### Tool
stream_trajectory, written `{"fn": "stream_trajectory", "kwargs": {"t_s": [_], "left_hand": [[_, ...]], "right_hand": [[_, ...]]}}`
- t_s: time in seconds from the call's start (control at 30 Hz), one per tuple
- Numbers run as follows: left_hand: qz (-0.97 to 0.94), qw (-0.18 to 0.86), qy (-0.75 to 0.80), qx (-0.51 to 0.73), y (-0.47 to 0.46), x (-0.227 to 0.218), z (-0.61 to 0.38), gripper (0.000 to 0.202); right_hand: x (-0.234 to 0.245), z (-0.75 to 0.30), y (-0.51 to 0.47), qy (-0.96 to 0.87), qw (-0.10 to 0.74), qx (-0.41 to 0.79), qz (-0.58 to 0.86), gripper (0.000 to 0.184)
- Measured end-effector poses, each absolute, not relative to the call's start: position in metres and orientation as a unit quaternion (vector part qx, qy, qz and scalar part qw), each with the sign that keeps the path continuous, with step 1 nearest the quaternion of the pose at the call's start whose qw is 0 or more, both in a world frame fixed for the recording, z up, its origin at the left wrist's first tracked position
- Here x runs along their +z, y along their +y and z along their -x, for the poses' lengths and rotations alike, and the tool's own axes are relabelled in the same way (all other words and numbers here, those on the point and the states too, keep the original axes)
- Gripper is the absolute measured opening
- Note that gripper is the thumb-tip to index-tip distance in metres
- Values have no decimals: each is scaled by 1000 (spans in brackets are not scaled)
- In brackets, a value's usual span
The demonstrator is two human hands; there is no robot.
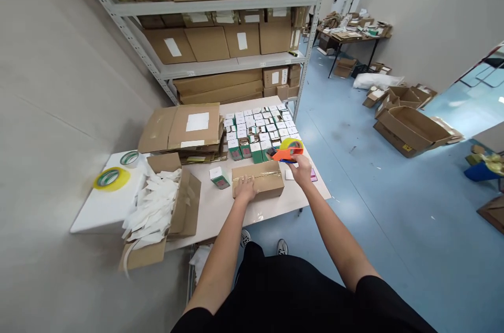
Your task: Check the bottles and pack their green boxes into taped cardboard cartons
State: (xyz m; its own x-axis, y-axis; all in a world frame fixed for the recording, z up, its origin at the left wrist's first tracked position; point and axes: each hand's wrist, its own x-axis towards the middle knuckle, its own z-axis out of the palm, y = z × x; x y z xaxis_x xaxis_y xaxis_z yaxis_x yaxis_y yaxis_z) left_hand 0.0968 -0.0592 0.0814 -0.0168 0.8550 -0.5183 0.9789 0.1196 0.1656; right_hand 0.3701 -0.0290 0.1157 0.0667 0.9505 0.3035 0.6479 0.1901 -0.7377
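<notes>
A closed brown cardboard box with shiny tape along its top lies near the table's front edge. My left hand rests flat on its left part, fingers spread. Just above the right end of the box, my right hand grips an orange tape dispenser loaded with a yellow-edged roll of tape. The dispenser's dark front end points left. A single small white and green box stands left of the cardboard box. Behind are rows of similar small boxes.
Flattened cartons are stacked at the table's back left. An open carton full of white strips stands at the left, beside tape rolls on a white block. A metal shelf holds boxes behind. Open cartons lie on the floor at right.
</notes>
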Motion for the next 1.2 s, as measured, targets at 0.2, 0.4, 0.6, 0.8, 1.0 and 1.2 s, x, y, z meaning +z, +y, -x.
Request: {"fn": "stream_trajectory", "kwargs": {"t_s": [0.2, 0.4, 0.6, 0.8, 1.0, 1.2], "left_hand": [[-652, 254, 705, -118, -69, 87, -91, 85], [-656, 245, 713, 39, -87, 75, -84, 84], [-570, 335, 671, 335, -96, 72, -73, 96], [-486, 438, 596, 466, -66, 95, -73, 67], [-463, 503, 610, 401, -31, 124, -80, 49], [-473, 530, 649, 273, -11, 137, -99, 31]], "right_hand": [[104, -309, -49, -581, 512, 400, 491, 41], [62, -297, -70, -506, 465, 556, 467, 50], [44, -303, -65, -511, 446, 571, 462, 54], [37, -303, -63, -544, 437, 551, 458, 51], [30, -304, -65, -571, 429, 529, 459, 48], [23, -305, -70, -569, 432, 526, 462, 43]]}}
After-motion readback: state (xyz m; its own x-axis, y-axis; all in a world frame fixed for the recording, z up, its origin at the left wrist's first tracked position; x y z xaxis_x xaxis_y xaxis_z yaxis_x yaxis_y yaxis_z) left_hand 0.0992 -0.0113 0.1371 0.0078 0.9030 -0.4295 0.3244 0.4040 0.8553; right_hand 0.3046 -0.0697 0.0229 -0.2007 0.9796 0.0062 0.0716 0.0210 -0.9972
